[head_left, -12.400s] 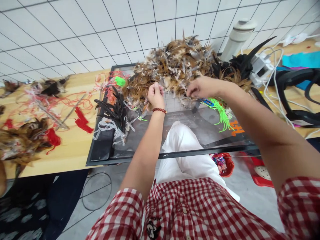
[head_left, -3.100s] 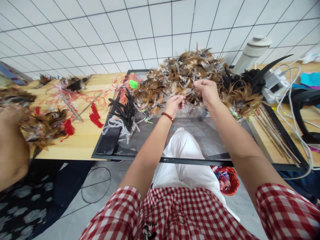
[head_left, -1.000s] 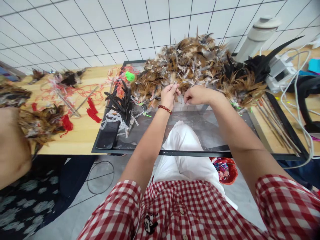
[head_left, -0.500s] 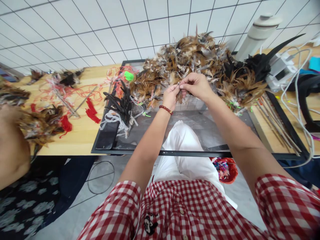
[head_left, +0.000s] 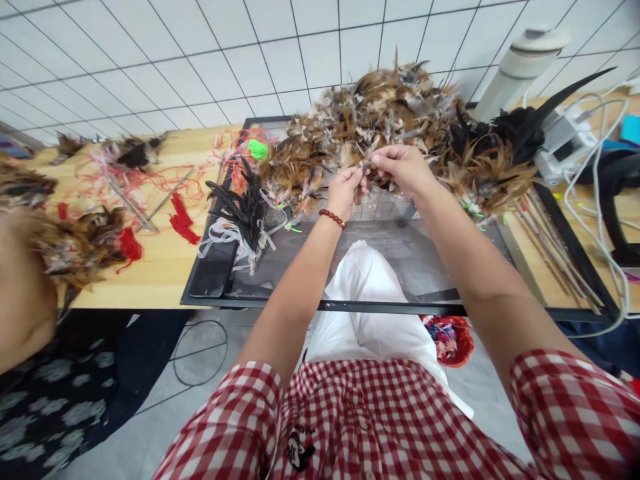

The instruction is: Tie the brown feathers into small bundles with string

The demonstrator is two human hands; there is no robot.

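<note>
My left hand (head_left: pixel 346 189), with a beaded bracelet (head_left: pixel 333 217) at the wrist, pinches a small brown feather (head_left: pixel 357 196) over the glass-topped tray (head_left: pixel 385 307). Close to its right, my right hand (head_left: pixel 400 168) has thumb and index finger pressed together; what they hold, if anything, is too small to name. Behind both hands rises a large heap of brown feathers (head_left: pixel 385 110). A bunch of black feathers (head_left: pixel 245 207) with white ties lies left of my hands, near a bright green bundle (head_left: pixel 258 149).
A white bottle (head_left: pixel 520 73), white cables (head_left: pixel 597 180) and thin sticks (head_left: pixel 557 250) are at the right. Red tassels (head_left: pixel 183 220) lie on the wooden table (head_left: pixel 150 283). Another person's arm (head_left: pixel 25 293) is at far left, by more feathers. A red basket (head_left: pixel 463 343) stands below.
My right hand has moved slightly right, away from my left fingertips, opening a small gap. My left hand stays nearly in place. The view has shifted a little.
</note>
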